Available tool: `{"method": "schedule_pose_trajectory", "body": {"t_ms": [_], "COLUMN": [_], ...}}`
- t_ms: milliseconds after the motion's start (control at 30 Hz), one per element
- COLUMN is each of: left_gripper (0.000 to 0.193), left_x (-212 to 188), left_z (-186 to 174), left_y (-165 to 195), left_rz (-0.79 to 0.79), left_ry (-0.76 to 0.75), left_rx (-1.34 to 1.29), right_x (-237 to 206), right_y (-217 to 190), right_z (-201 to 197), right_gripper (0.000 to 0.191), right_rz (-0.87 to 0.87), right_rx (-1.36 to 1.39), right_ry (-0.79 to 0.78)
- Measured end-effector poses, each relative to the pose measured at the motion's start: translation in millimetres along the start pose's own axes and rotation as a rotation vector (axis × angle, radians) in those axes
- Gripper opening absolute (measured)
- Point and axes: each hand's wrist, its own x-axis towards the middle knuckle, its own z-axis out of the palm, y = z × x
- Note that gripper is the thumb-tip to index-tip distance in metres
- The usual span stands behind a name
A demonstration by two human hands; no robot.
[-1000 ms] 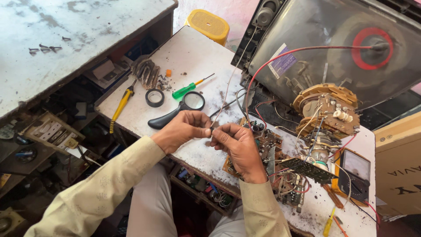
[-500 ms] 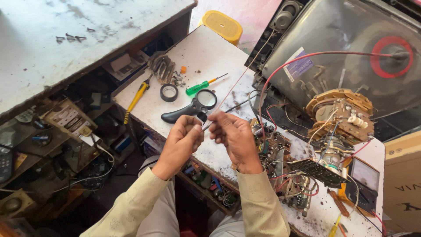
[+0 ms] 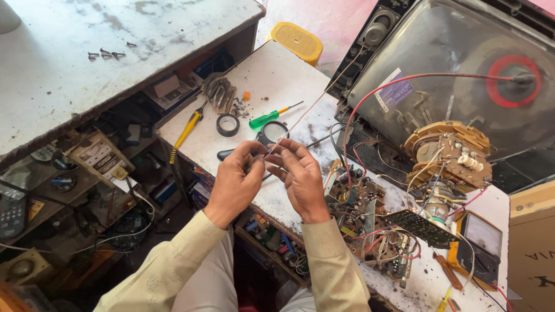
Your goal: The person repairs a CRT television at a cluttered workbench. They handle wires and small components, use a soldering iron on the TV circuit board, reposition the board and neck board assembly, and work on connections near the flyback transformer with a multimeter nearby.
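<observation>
Just past my left hand and right hand lies a screwdriver with a bright green handle. Left of it sits a black tape roll and a yellow-handled tool. My sleeves are pale cream with a faint floral print. The worktop under my grip is white, speckled dark. To my right a red wire arcs toward a red ring on the grey tube. Far beyond my fingers sits a yellow box.

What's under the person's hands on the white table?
Under the left hand and right hand lies a black magnifying glass on the white table; its handle is mostly covered.
</observation>
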Motion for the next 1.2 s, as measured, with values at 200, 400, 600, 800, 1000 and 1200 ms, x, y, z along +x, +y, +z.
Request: {"method": "schedule_pose_trajectory", "body": {"t_ms": [200,400,600,800,1000,1200], "left_gripper": [0.025,0.019,0.014,0.01,0.009,0.009], "left_x": [12,18,14,2,3,-1], "left_z": [-1,-4,-7,0,-2,15], "left_y": [-8,-15,-16,-18,-34,-47], "left_rz": [-0.074,-0.133,0.038,0.444,0.639,0.303], "left_ry": [-0.093,-0.121,-0.023,0.121,0.082,0.149], "left_rx": [-0.116,-0.232,0.022,0.362,0.493,0.004], "right_x": [6,1,-1,2,16,24], "right_y": [6,11,20,12,-6,-18], "right_z": [4,4,6,5,13,14], "right_gripper": [0.032,0.027,0.01,0.008,0.012,0.015], "right_rz": [0.048,0.1,0.115,0.083,0.102,-0.05], "right_rx": [0.104,0.228,0.164,0.042,-0.119,-0.238], "right_ry": [-0.083,-0.144,0.051,0.084,0.035,0.167]}}
